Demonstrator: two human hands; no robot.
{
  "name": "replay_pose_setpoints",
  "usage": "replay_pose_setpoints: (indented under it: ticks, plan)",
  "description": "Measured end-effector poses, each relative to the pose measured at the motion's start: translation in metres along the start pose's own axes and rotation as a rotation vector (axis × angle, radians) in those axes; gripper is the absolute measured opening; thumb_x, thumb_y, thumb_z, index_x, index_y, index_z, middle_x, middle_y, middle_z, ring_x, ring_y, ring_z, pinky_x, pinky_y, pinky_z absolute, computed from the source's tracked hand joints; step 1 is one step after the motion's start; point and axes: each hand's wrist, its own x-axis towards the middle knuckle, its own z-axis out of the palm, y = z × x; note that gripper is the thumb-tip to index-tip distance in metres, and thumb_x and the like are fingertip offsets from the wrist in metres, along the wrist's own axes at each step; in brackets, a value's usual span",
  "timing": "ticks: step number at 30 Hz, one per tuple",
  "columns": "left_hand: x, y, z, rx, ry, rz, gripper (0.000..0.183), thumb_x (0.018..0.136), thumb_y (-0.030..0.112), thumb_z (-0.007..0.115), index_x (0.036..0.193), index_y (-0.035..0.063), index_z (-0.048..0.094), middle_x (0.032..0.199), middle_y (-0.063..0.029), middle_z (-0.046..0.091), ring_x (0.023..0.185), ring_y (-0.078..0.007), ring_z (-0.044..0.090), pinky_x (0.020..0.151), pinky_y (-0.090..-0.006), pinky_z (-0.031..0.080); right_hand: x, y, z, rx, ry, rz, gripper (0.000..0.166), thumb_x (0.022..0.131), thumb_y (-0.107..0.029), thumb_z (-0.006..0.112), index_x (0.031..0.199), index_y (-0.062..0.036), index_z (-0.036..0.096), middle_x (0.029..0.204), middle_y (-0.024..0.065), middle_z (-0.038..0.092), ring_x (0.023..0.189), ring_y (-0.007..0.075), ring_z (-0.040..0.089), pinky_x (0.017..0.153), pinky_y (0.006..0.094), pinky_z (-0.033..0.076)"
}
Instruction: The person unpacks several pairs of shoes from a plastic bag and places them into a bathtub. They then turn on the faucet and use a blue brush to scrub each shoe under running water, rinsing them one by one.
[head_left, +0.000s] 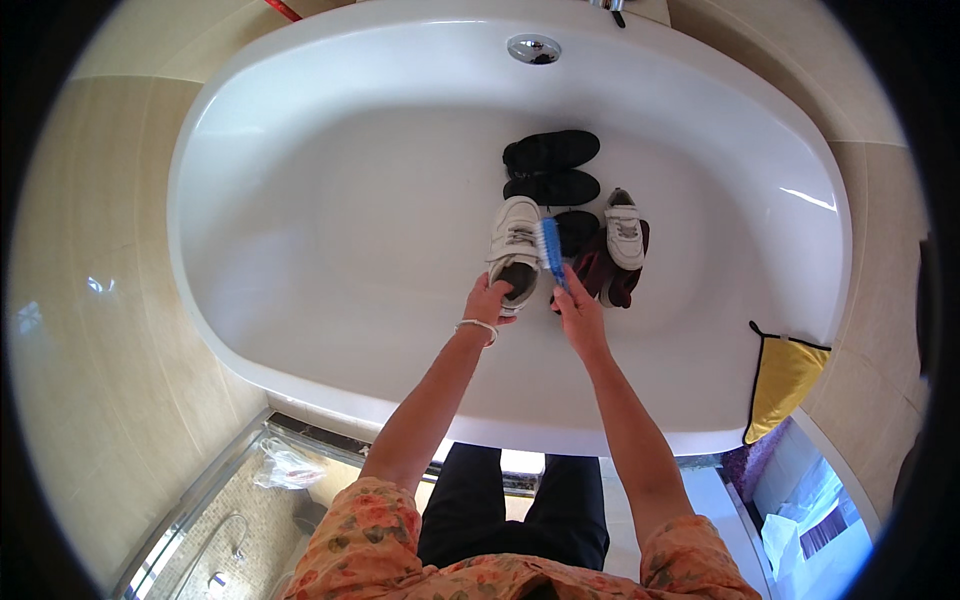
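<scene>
My left hand (489, 298) grips a white sneaker (514, 234) by its heel, the thumb inside the opening and the toe pointing away from me. In my right hand (581, 311) is a blue scrubbing brush (553, 247) with pale bristles turned toward the sneaker's side. Whether the bristles touch the shoe I cannot tell. Just beyond the brush lies a dark shoe (576, 232), partly hidden. To the right, a second white sneaker (624, 234) rests on top of dark red shoes (596, 264).
A white bathtub (360, 255) surrounds the shoes. A pair of black shoes (553, 166) sits farther back in it, below a chrome overflow fitting (534, 49). A yellow cloth (787, 379) with black edging drapes over the tub's right front rim. A plastic bag (289, 466) lies outside at lower left.
</scene>
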Motion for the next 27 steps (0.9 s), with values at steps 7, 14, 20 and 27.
replay_pose_setpoints:
  ticks: [7, 14, 20, 27]
  plan:
    - [-0.016, 0.003, -0.016, 0.1, -0.008, 0.056, 0.04, 0.075, 0.017, 0.049, 0.115, 0.0111, 0.046, 0.103, -0.0085, 0.055, 0.083, -0.0218, 0.059, 0.057, -0.0373, 0.053, 0.039, -0.032, -0.013, -0.809, -0.069, -0.39, 0.041, 0.086, -0.027, 0.05, 0.124, -0.0107, 0.047, 0.074, 0.0127, 0.058, 0.064, 0.0247, 0.057, 0.058, 0.0318, 0.044]
    - [-0.017, 0.003, -0.017, 0.08, 0.113, 0.064, 0.05, 0.073, 0.016, 0.05, 0.122, 0.0139, 0.044, 0.101, -0.007, 0.058, 0.08, -0.0199, 0.059, 0.053, -0.0334, 0.052, 0.017, -0.046, -0.004, -0.607, -0.216, -0.252, 0.041, 0.085, -0.029, 0.05, 0.122, -0.0099, 0.049, 0.075, 0.019, 0.057, 0.066, 0.0303, 0.058, 0.06, 0.031, 0.045]
    - [-0.026, -0.006, -0.016, 0.169, 0.099, 0.252, 0.048, 0.073, 0.013, 0.047, 0.122, 0.0124, 0.047, 0.098, -0.0082, 0.059, 0.081, -0.0202, 0.06, 0.051, -0.032, 0.053, 0.031, -0.045, -0.003, -0.817, -0.088, -0.374, 0.04, 0.083, -0.032, 0.051, 0.119, -0.014, 0.052, 0.076, 0.0145, 0.06, 0.073, 0.0313, 0.058, 0.063, 0.0419, 0.045]
    - [-0.019, -0.001, -0.01, 0.331, 0.244, 0.322, 0.049, 0.073, 0.013, 0.047, 0.122, 0.0081, 0.047, 0.099, -0.0142, 0.06, 0.085, -0.0257, 0.06, 0.065, -0.0348, 0.051, 0.016, -0.051, 0.005, -0.809, -0.166, -0.35, 0.041, 0.084, -0.031, 0.049, 0.121, -0.015, 0.05, 0.082, 0.0117, 0.061, 0.074, 0.0301, 0.058, 0.064, 0.0407, 0.046]
